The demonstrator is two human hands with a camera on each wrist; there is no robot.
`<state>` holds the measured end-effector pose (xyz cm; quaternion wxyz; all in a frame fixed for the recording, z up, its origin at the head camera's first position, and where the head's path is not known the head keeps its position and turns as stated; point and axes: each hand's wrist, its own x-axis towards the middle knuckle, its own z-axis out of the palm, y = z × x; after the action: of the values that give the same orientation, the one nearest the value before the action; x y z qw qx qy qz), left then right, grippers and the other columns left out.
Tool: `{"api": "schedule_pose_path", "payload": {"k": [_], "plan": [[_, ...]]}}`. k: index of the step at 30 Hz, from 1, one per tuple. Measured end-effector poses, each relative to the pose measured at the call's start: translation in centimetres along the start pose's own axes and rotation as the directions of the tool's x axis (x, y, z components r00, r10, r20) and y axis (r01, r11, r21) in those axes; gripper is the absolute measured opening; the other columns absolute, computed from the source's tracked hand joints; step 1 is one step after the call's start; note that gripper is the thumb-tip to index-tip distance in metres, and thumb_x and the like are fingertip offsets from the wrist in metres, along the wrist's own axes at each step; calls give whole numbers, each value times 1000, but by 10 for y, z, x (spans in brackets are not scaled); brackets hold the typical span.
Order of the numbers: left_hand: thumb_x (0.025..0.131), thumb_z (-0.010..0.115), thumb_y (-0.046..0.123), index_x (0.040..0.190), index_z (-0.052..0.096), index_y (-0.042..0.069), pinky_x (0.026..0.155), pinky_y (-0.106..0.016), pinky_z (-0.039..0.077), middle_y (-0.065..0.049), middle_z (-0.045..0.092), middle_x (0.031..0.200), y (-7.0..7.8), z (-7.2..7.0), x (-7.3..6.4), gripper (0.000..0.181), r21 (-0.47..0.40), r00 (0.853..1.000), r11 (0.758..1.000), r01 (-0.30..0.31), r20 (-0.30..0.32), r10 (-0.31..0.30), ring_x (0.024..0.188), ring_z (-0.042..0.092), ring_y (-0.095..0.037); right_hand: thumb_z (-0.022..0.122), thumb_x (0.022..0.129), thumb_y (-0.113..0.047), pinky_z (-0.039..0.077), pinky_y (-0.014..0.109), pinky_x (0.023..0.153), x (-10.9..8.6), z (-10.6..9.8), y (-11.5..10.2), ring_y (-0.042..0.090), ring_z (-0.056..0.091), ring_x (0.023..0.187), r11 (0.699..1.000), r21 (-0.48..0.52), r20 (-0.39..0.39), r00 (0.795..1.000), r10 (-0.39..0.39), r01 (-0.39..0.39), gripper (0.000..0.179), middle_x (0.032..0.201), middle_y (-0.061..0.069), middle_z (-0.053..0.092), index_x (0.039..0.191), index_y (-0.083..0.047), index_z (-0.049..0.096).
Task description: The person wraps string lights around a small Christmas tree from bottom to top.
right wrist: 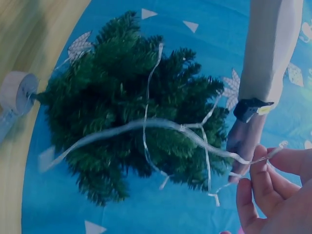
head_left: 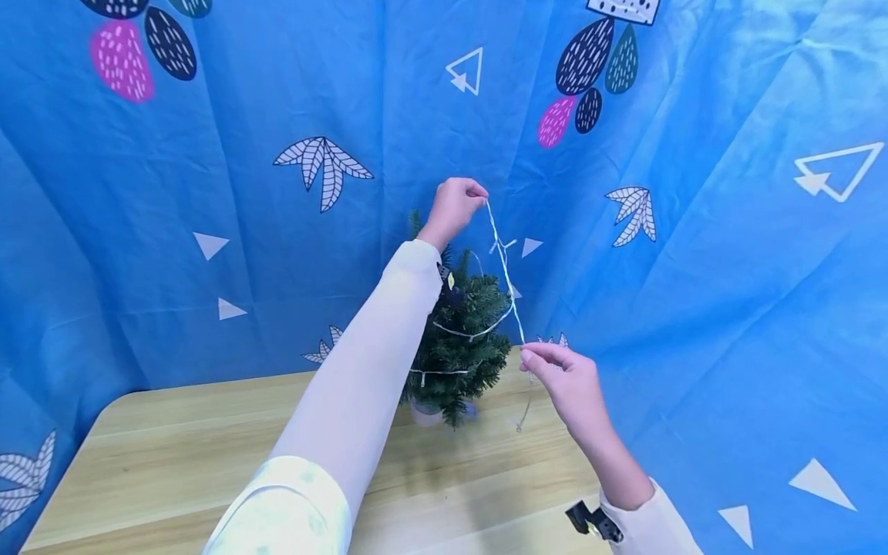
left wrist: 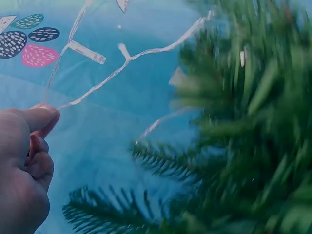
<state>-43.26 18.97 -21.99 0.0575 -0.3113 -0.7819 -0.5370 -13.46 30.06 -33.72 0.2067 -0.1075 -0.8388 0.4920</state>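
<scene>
A small artificial Christmas tree (head_left: 479, 362) stands on the table, partly covered by the left arm in the head view. Thin white string lights (head_left: 505, 270) wrap around its branches. Above the treetop, my left hand (head_left: 454, 208) pinches the wire between thumb and finger. Lower down, to the right of the tree, my right hand (head_left: 569, 385) pinches the same string, and a loose end dangles below it. Between both hands the string runs nearly taut. In the right wrist view, the wire (right wrist: 146, 124) crosses in front of the branches; small bulbs stick out from it.
Wooden tabletop (head_left: 208, 455) spreads out around the tree's pale base (head_left: 425, 414). A blue patterned curtain (head_left: 277, 254) hangs behind and along the sides. Each wrist carries a black strap device, one of them the right wrist's device (head_left: 593, 523).
</scene>
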Motion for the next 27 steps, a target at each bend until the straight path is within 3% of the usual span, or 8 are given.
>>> {"api": "schedule_pose_path", "payload": {"k": [8, 14, 18, 21, 24, 27], "plan": [[103, 59, 24, 122, 73, 11, 93, -35, 50, -1, 70, 123, 1, -32, -1, 26, 143, 999, 989, 32, 9, -34, 108, 63, -16, 70, 95, -40, 48, 34, 85, 4, 15, -12, 17, 61, 99, 1000, 20, 59, 998, -21, 20, 29, 92, 1, 73, 104, -13, 77], [102, 62, 34, 120, 74, 23, 103, -39, 42, 7, 71, 123, -13, -57, -3, 25, 269, 995, 958, 99, -40, -92, 109, 63, -12, 71, 95, -36, 45, 34, 83, 5, 26, -23, 17, 61, 97, 998, 53, 69, 997, -26, 23, 26, 90, 7, 73, 101, -12, 77], [100, 64, 32, 118, 75, 19, 95, -37, 45, 4, 71, 123, -30, -71, -7, 24, 173, 988, 973, 151, -49, -145, 105, 61, -14, 70, 95, -37, 45, 35, 84, 7, 34, -29, 18, 60, 97, 997, 69, 83, 996, -45, 39, 25, 91, 7, 73, 101, -13, 77], [100, 65, 27, 117, 75, 13, 90, -35, 47, -1, 70, 124, -42, -77, -10, 24, 63, 988, 986, 153, -28, -151, 106, 60, -17, 70, 95, -38, 45, 36, 83, 8, 40, -33, 18, 58, 99, 997, 64, 95, 994, -57, 51, 24, 90, 4, 72, 100, -15, 77], [98, 68, 22, 118, 74, 7, 95, -34, 48, -6, 70, 126, -53, -80, -13, 26, -54, 990, 989, 140, -21, -141, 113, 60, -18, 70, 94, -40, 45, 36, 79, 8, 45, -38, 19, 57, 97, 996, 52, 106, 992, -73, 67, 24, 89, 2, 71, 97, -17, 77], [97, 70, 21, 119, 74, 5, 105, -34, 45, -7, 70, 127, -62, -84, -16, 28, -169, 987, 974, 151, -26, -158, 122, 59, -18, 70, 94, -41, 45, 35, 76, 6, 48, -42, 20, 56, 94, 995, 51, 110, 990, -88, 83, 23, 90, 2, 70, 95, -19, 77]]}}
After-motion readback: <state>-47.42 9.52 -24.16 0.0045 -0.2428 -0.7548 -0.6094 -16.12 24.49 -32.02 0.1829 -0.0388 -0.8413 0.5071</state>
